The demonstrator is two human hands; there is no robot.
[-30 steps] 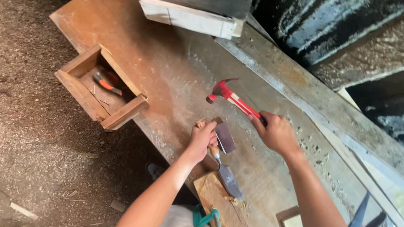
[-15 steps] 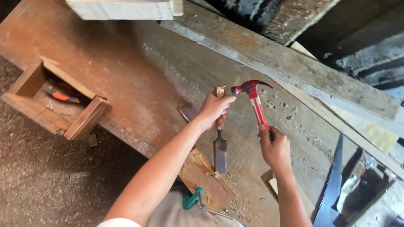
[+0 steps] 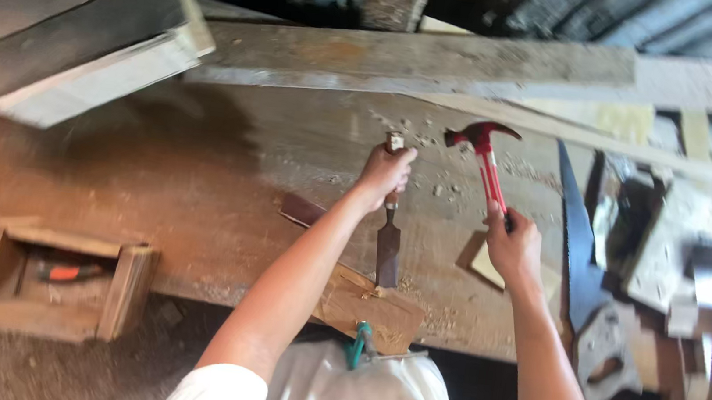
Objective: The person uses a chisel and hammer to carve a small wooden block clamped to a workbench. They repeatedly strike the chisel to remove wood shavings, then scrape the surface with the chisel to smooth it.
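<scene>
My left hand (image 3: 383, 175) grips the handle of a chisel (image 3: 387, 246) held upright, its wide blade standing on a small wooden block (image 3: 371, 309) at the near edge of the workbench (image 3: 200, 175). My right hand (image 3: 511, 247) holds a red claw hammer (image 3: 485, 159) by its handle. The hammer head is raised to the right of the chisel's top, a short way from it.
A handsaw (image 3: 578, 250) lies to the right of my right hand. An open wooden drawer (image 3: 56, 283) with an orange-handled tool hangs at the left front. Stacked planks (image 3: 72, 47) sit at the back left. A teal clamp (image 3: 358, 346) grips the block's near edge. Scrap wood crowds the right.
The view has swung left and tilted. My left hand has stood the chisel upright on the block. My right hand has lifted the hammer beside the chisel's top.
</scene>
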